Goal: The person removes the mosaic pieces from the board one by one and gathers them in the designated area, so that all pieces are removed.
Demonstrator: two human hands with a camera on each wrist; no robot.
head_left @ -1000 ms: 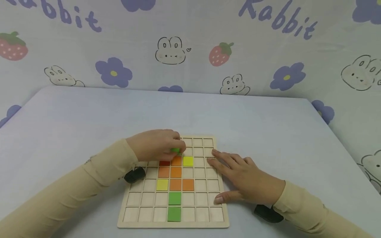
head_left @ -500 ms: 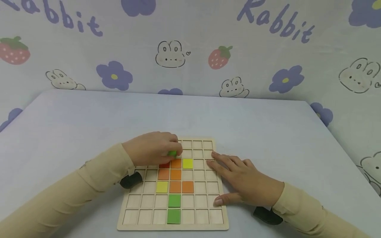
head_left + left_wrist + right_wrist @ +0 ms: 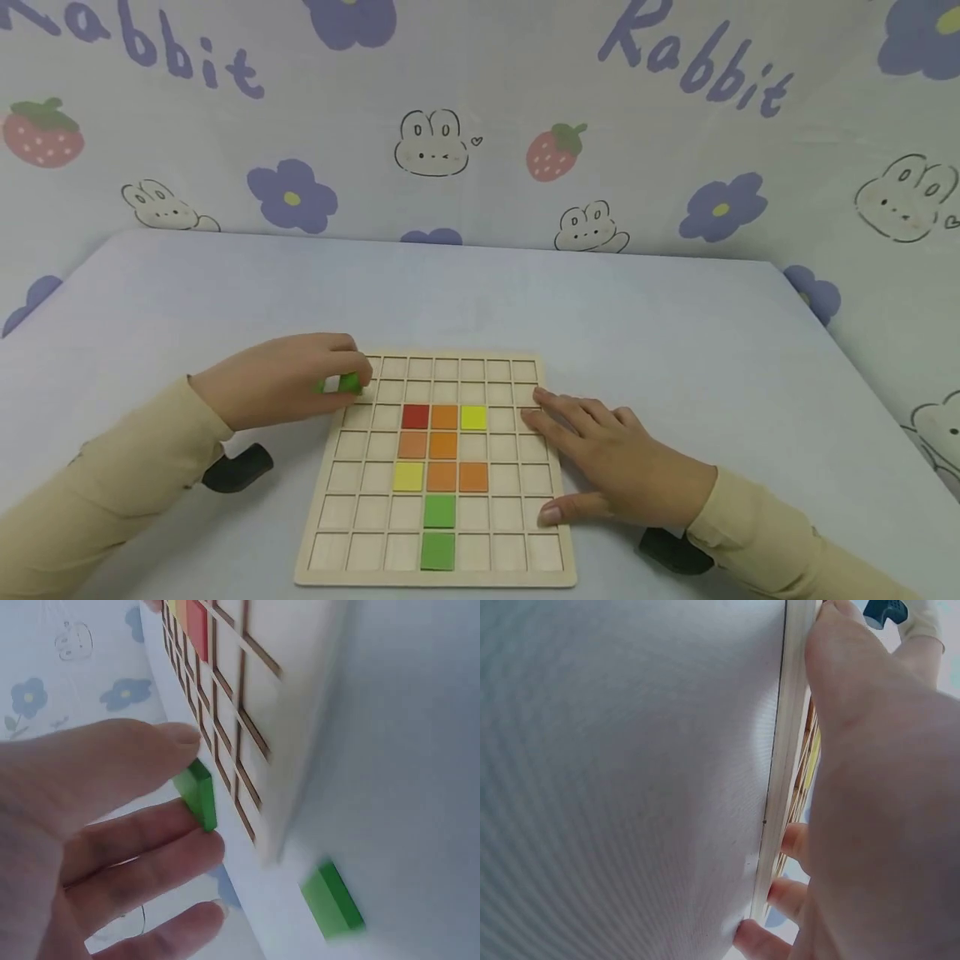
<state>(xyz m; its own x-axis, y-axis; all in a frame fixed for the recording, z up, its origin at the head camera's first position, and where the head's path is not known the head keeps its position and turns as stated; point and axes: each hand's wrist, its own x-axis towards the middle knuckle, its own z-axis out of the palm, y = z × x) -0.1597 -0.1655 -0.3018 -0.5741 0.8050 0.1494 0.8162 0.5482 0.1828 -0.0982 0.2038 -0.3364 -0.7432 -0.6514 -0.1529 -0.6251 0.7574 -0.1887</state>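
Note:
My left hand [image 3: 288, 379] is over the far left corner of a wooden grid board [image 3: 360, 577], pinching a green square tile [image 3: 196, 793] between thumb and fingers. Another green tile [image 3: 332, 900] lies on the table beside the board's left edge. Set into the board are a red tile [image 3: 416, 417], several orange tiles [image 3: 443, 445], two yellow tiles [image 3: 473, 417] and two green tiles [image 3: 438, 551] in the near rows. My right hand [image 3: 622, 454] rests on the board's right edge with its fingers spread, also seen close up in the right wrist view.
The board lies on a white-covered table [image 3: 675, 333]. Behind it hangs a patterned cloth [image 3: 495, 67] with rabbits, strawberries and flowers. Dark wrist devices [image 3: 238, 468] are strapped under both sleeves.
The left hand has moved left from the middle of the board to its left edge, carrying the green tile. The red tile is now uncovered. The right hand stays in place.

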